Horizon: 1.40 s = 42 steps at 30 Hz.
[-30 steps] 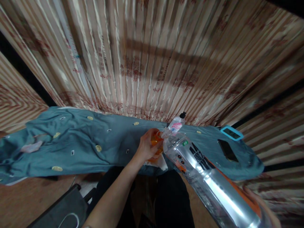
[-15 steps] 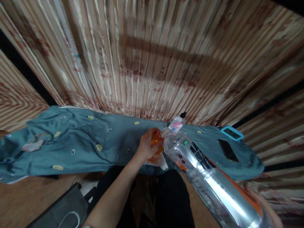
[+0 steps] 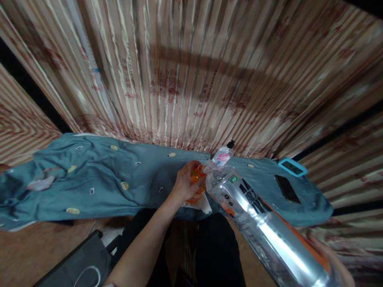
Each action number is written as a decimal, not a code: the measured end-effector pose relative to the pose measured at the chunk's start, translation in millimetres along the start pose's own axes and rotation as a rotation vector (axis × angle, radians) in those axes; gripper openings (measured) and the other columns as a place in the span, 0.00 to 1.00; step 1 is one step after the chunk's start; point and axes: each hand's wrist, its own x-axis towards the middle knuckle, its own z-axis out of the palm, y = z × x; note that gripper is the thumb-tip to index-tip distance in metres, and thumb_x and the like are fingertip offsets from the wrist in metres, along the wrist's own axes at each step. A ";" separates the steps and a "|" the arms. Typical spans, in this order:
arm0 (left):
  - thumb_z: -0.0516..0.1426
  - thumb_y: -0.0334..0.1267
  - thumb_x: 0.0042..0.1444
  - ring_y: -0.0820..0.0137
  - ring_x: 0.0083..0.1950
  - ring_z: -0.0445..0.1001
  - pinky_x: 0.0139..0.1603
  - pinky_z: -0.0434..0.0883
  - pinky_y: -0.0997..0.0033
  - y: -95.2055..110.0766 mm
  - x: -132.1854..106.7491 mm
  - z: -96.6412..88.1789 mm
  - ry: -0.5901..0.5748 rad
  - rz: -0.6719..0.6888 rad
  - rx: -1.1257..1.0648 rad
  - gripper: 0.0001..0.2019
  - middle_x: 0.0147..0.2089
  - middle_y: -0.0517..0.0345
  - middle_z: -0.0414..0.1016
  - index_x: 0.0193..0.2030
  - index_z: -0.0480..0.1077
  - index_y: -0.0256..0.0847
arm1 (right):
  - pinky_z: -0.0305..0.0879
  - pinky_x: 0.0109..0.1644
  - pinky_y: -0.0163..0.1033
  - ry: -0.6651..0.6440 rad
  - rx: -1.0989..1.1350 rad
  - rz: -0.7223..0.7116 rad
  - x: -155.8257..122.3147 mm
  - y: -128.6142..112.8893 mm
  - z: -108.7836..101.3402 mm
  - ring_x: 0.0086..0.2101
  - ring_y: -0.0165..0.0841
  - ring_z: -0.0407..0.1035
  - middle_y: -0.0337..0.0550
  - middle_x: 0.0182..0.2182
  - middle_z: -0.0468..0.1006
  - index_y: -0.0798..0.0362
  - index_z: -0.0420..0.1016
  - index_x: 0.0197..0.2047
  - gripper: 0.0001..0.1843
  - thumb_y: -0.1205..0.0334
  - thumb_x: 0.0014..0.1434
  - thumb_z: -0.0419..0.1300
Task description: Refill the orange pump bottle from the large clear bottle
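My left hand (image 3: 185,183) is wrapped around a see-through orange cup (image 3: 197,180) near the front edge of the covered table. Fingers hide part of it, so its full shape does not show. A large clear plastic bottle (image 3: 257,215) with a silver and orange label lies tilted, its neck down at the cup's rim. My right hand (image 3: 332,255) grips the bottle's far end at the lower right, mostly hidden behind it. Whether liquid is flowing I cannot make out. Under the cup is a white tissue (image 3: 202,204).
A small clear bottle with a black cap (image 3: 224,154) stands behind the big bottle's neck. To the right lie a dark phone (image 3: 287,189) and a blue-framed device (image 3: 292,167). A teal cloth (image 3: 143,171) covers the table; a pleated curtain (image 3: 185,79) hangs behind.
Both hands and the tilted bottle keep nearly the same place. The orange in the cup seems to show slightly higher near the rim.
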 end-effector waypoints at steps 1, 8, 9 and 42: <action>0.58 0.49 0.56 0.61 0.43 0.78 0.47 0.73 0.63 0.0 0.0 -0.1 0.000 0.002 -0.001 0.17 0.43 0.52 0.79 0.46 0.71 0.40 | 0.69 0.49 0.63 0.024 -0.011 -0.052 -0.9 11.7 -1.2 0.49 0.56 0.69 0.45 0.51 0.75 0.42 0.70 0.62 0.51 0.30 0.35 0.67; 0.58 0.49 0.56 0.60 0.44 0.78 0.48 0.73 0.63 1.8 0.7 -0.7 -0.001 -0.001 0.000 0.17 0.44 0.51 0.80 0.46 0.71 0.40 | 0.70 0.48 0.60 -0.001 -0.054 -0.128 -7.4 53.1 -8.3 0.48 0.53 0.70 0.45 0.51 0.74 0.42 0.67 0.64 0.51 0.31 0.39 0.66; 0.58 0.49 0.56 0.60 0.44 0.78 0.48 0.73 0.63 1.7 0.8 -0.7 -0.003 -0.001 -0.003 0.17 0.44 0.51 0.80 0.46 0.71 0.40 | 0.70 0.49 0.60 0.009 -0.048 -0.111 -7.4 47.8 -7.6 0.48 0.54 0.70 0.45 0.50 0.75 0.43 0.68 0.63 0.51 0.31 0.38 0.66; 0.58 0.50 0.55 0.59 0.44 0.79 0.47 0.73 0.62 -0.4 -0.1 -0.1 0.016 0.033 -0.016 0.18 0.43 0.50 0.80 0.46 0.70 0.39 | 0.71 0.47 0.62 0.055 -0.020 -0.033 -8.4 49.5 -5.5 0.44 0.54 0.72 0.47 0.48 0.78 0.44 0.71 0.60 0.56 0.27 0.28 0.68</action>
